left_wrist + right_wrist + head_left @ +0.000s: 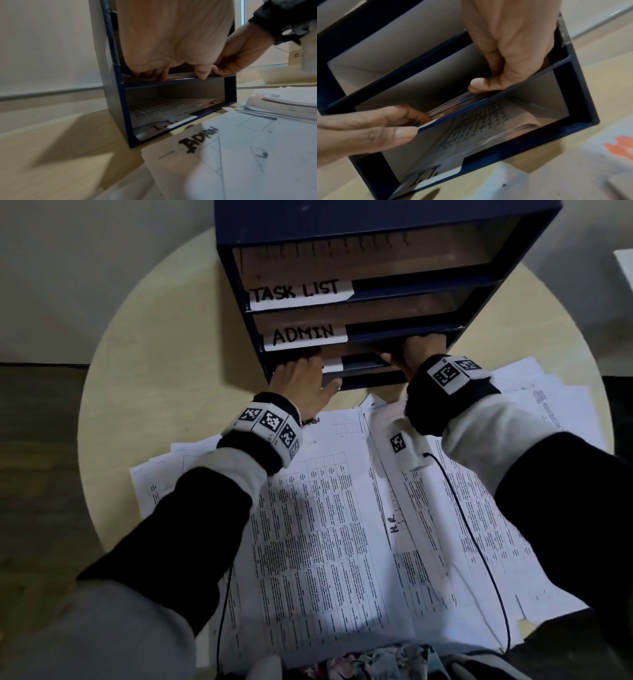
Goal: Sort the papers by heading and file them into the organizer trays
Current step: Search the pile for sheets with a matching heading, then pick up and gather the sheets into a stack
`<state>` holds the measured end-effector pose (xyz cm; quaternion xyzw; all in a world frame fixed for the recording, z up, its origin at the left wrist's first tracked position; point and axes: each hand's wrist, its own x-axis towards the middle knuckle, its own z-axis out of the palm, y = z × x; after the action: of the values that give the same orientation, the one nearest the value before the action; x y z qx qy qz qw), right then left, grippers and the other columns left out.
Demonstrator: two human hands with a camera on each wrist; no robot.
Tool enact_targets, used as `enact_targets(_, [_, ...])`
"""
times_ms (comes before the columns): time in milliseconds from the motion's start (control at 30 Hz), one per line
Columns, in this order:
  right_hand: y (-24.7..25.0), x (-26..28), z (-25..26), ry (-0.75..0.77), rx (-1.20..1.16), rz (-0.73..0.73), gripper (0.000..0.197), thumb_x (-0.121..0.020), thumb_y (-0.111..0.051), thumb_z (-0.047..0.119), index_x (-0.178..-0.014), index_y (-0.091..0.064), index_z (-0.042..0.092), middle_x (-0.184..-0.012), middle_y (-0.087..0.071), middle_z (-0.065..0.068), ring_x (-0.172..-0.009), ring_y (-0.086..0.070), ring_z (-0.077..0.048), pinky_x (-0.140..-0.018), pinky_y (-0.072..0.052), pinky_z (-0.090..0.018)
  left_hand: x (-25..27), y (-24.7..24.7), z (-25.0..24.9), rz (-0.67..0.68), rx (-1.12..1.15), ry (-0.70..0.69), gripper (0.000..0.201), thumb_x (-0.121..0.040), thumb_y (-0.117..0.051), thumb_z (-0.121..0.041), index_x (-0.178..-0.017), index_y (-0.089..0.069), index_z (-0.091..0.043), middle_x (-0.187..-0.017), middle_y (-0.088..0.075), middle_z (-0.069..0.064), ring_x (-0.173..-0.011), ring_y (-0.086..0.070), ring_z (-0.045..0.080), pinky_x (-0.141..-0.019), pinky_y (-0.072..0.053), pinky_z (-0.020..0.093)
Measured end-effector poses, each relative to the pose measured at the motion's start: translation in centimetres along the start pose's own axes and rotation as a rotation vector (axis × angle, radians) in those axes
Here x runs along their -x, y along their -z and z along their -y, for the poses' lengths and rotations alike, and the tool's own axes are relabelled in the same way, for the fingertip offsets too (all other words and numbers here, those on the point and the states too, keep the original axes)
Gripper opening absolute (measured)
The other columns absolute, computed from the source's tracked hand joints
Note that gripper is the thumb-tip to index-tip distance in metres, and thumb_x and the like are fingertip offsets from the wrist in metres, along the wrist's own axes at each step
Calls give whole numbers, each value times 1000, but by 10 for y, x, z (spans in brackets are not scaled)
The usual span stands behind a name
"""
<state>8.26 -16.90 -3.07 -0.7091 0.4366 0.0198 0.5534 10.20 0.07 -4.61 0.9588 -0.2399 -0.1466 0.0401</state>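
A dark blue organizer (239,320) (116,108) (583,94) stands at the back of the round table, with trays labelled TASK LIST (301,291) and ADMIN (303,334). Both hands are at the third tray, whose label is mostly hidden. A stack of papers (457,104) (180,76) lies in that tray. My left hand (301,385) (368,128) presses straight fingers against the stack's front left edge. My right hand (414,354) (505,54) reaches in on the right, thumb on the stack, fingers curled round it. The bottom tray, labelled I.T. (426,177) (164,125), holds printed sheets (479,128).
Several loose printed sheets (325,525) cover the table (154,371) in front of the organizer, one headed ADMIN (199,142). Another paper pile (283,102) lies to the right. Thin black cables (472,525) run from my wrists across the papers.
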Motion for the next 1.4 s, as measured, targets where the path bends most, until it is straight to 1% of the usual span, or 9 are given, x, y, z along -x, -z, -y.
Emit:
enact_targets(100, [-1, -6, 5, 22, 139, 39, 54, -95, -46, 33, -137, -38, 0, -130, -53, -23, -125, -47, -32, -104, -33, -38, -1, 2, 4, 20, 13, -23, 55, -96, -33, -49, -123, -44, -3, -122, -54, 19, -111, -51, 34, -89, -36, 39])
enact_targets(333, [8, 3, -16, 45, -304, 129, 12, -92, -45, -7, -103, -46, -3, -70, -50, -15, -40, -58, -18, -46, -51, -35, 14, -2, 7, 39, 83, -64, 56, -96, -41, -40, -138, -30, -6, -138, -39, 17, -127, -37, 32, -105, -28, 40])
enact_targets(500, [15, 22, -64, 138, -75, 197, 54, -89, -54, -1, -138, -35, 10, -99, -52, -16, -64, -59, -19, -58, -57, -30, 59, -26, 9, -137, 240, -112, 52, -88, -55, -40, -129, -38, -12, -133, -29, 7, -123, -33, 23, -103, -34, 35])
enact_targets(667, [12, 61, -100, 186, 135, 303, 33, -88, -56, 1, -120, -52, 4, -92, -66, -20, -66, -64, -19, -66, -53, -28, 87, -43, 18, 129, 159, -111, 98, -60, -70, -68, -133, -32, -13, -129, -29, 6, -121, -35, 23, -99, -38, 38])
enact_targets(933, [12, 102, -140, 256, 392, 349, 26, -85, -61, 8, -111, -59, 8, -97, -59, -4, -90, -53, -15, -78, -43, -22, 115, -58, 17, 304, 11, -16, 106, -64, -77, -52, -145, -14, -23, -139, -27, 7, -129, -29, 28, -106, -28, 44])
enact_targets(1033, [17, 113, -147, 232, 324, 375, 30, -84, -66, 14, -111, -55, 9, -89, -56, -2, -85, -53, -16, -66, -43, -17, 116, -49, 12, 209, 164, 22, 68, -85, -63, -37, -141, -30, -15, -146, -37, 7, -134, -34, 25, -110, -24, 40])
enact_targets(1133, [25, 120, -149, 188, 229, 397, 29, -81, -70, 19, -104, -56, 8, -92, -57, 0, -92, -56, -22, -86, -48, -36, 116, -30, 6, 26, 464, 62, 52, -93, -54, -29, -139, -39, -10, -148, -38, 8, -137, -33, 24, -115, -22, 37])
enact_targets(1233, [36, 129, -147, 147, 142, 473, 11, -87, -62, 8, -77, -57, 10, -72, -56, -4, -68, -53, -21, -68, -44, -33, 111, -11, 0, -170, 636, 90, 45, -90, -58, -26, -130, -51, -5, -137, -51, 12, -128, -45, 27, -109, -31, 36])
enact_targets(1400, [61, 125, -149, 202, 72, 365, 12, -91, -55, 13, -103, -55, 14, -70, -52, 7, -63, -49, -8, -56, -40, -19, 101, -9, 0, -391, 774, 232, 21, -79, -70, -35, -80, -66, -15, -79, -66, 3, -80, -62, 24, -80, -54, 35])
